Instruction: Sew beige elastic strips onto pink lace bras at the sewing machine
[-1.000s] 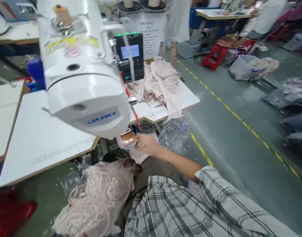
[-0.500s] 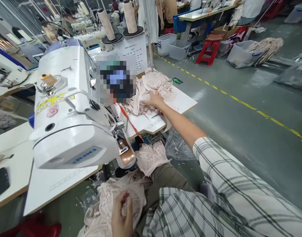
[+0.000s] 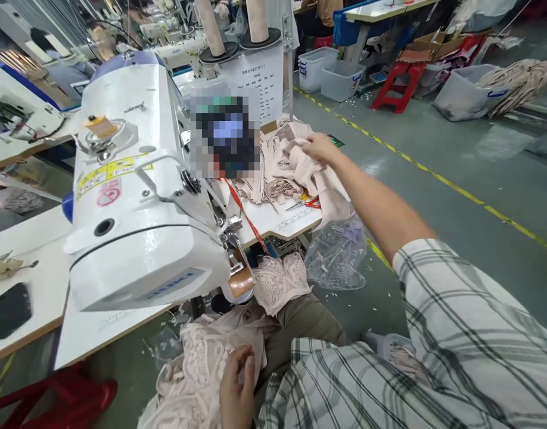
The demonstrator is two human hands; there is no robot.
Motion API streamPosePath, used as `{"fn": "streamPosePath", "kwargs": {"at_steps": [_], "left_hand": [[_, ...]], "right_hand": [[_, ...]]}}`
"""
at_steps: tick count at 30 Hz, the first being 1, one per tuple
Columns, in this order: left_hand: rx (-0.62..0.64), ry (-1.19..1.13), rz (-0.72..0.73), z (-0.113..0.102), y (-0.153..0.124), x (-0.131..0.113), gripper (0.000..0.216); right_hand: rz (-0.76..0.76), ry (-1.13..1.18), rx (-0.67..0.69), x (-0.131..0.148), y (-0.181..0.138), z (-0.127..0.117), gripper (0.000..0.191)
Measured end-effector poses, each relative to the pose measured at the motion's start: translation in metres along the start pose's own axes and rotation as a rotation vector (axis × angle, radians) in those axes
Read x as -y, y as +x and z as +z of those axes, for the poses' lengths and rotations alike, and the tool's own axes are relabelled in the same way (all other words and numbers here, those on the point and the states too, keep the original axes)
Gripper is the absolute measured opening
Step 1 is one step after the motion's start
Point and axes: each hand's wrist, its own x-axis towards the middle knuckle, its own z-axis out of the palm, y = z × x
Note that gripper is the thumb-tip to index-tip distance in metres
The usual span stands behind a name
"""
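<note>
We hold our right arm out on a long diagonal, from the lower right of the frame to just above and right of its centre. The bare right forearm (image 3: 381,199) runs nearly straight into the wrist. Our right hand (image 3: 319,149) is turned knuckles up, its fingers (image 3: 305,142) pointing left, bent and closed in a grip. Our left hand (image 3: 238,384) stands low, just left of the middle of the bottom edge, which cuts it off near the wrist. Its fingers point upward, loosely curled, with the thumb (image 3: 249,372) raised on the right and a gap between. We keep our two hands well apart.
</note>
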Motion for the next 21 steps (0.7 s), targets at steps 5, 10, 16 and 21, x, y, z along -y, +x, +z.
{"fn": "streamPosePath", "kwargs": {"at_steps": [5,10,16,21], "left_hand": [[0.015,0.005,0.108,0.002,0.014,-0.018,0.047],[0.222,0.022,0.430,0.031,0.041,-0.110,0.029],[0.130,-0.047,0.765,0.124,0.141,-0.276,0.034],[-0.260,0.118,0.425,0.190,0.240,-0.367,0.041]], "right_hand": [[-0.018,0.169,-0.156,-0.013,-0.013,-0.066,0.046],[-0.002,0.354,-0.237,-0.004,-0.030,-0.109,0.040],[-0.045,0.396,-0.412,0.006,-0.057,-0.153,0.039],[-0.022,0.253,-0.516,0.004,-0.075,-0.201,0.047]]}}
